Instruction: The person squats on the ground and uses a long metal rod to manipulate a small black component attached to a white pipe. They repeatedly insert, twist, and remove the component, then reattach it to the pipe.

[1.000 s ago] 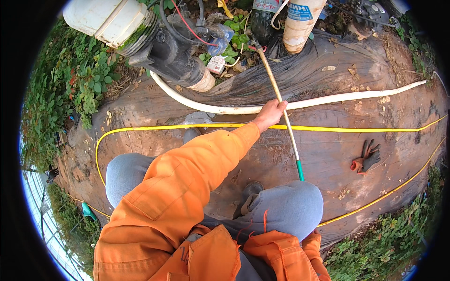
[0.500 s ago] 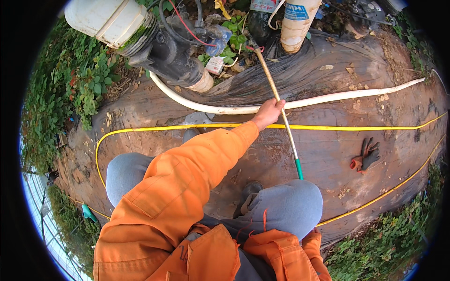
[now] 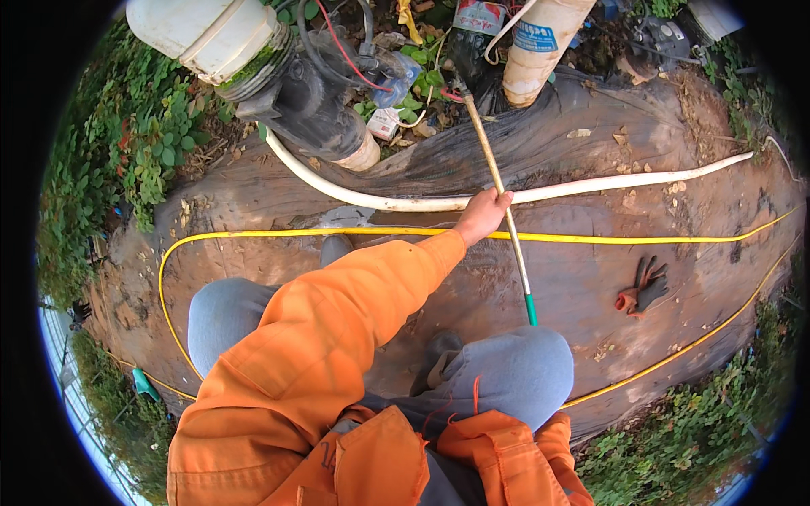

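Note:
My left hand reaches forward in its orange sleeve, fingers closed around a long thin metal rod. The rod slants from a reddish wire or fitting at its far end down to a green sleeve beside my right knee. Just beyond the hand, the rod crosses above a white hose; nearer to me it passes over a yellow hose. My right hand is hidden; only its orange sleeve shows, beside my right thigh.
Dark plastic sheeting covers the ground. A dark work glove with a red cuff lies at right. A black and white pipe assembly, a dark bottle and an upright dirty white pipe stand ahead. Green plants border the ground.
The view has shifted slightly, so the hoses, glove and pipes sit a little differently in the picture. My left hand keeps its hold on the rod.

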`<control>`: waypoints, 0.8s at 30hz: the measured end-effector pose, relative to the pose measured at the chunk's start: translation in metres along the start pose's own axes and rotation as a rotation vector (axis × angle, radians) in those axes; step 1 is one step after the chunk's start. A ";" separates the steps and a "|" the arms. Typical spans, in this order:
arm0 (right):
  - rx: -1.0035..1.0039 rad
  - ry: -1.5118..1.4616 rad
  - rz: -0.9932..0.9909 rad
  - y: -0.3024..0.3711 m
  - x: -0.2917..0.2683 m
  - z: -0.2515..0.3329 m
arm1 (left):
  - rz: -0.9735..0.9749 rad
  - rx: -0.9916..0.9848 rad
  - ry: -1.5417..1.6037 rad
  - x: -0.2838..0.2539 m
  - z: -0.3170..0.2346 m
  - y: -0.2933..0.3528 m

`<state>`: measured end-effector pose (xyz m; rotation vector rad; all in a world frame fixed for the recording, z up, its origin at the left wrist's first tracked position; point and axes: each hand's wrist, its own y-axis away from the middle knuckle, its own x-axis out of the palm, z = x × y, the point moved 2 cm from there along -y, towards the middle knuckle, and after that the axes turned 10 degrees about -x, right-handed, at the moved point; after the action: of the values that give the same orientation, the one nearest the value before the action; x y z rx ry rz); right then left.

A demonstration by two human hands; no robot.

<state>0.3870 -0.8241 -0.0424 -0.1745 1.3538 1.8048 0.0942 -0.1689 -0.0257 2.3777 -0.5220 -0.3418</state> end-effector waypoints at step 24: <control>-1.394 0.823 0.558 0.179 0.470 0.627 | 0.136 0.006 0.998 -0.097 -0.066 -0.012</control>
<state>0.1935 -0.0533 0.0762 -1.5052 0.2846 3.0572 0.0366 -0.0798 0.0248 2.1519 -0.1893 0.8701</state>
